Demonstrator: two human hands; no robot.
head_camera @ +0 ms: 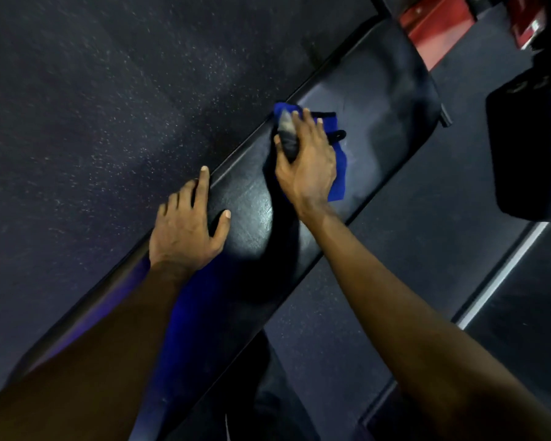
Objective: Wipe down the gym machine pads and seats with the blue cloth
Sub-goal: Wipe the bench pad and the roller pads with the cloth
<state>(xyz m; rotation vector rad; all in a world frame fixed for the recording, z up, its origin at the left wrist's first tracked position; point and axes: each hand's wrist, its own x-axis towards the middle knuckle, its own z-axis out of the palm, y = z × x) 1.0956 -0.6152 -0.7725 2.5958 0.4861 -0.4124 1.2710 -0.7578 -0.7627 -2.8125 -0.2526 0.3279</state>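
Two bare forearms reach up from the bottom corners of the frame. Between them, at the bottom centre, is a dark trouser leg (268,405). A long black bench pad (252,202) runs on a slant from the lower left towards the upper right, with a sheen on it near the middle.

The left hand (185,230) rests just left of centre on the pad's left edge. Its fingers are straight and spread, the thumb is out on the top face, and it holds nothing.

Further up the pad, the right hand (309,163) lies on top of the blue cloth (338,181). Its fingers reach forward nearly straight and press the cloth flat against the pad. A grey and black lump (287,135) sits between the thumb and forefinger, too blurred to tell what it is. The cloth shows beyond the fingertips and on the right side of the hand, with a black loop at its right edge.

Left of the pad is dark speckled floor (93,122). To the right, a pale metal strip (503,275) runs on the same slant, with a black block (528,154) above it. A red frame part (433,23) sits in the upper right corner, past the pad's far end.
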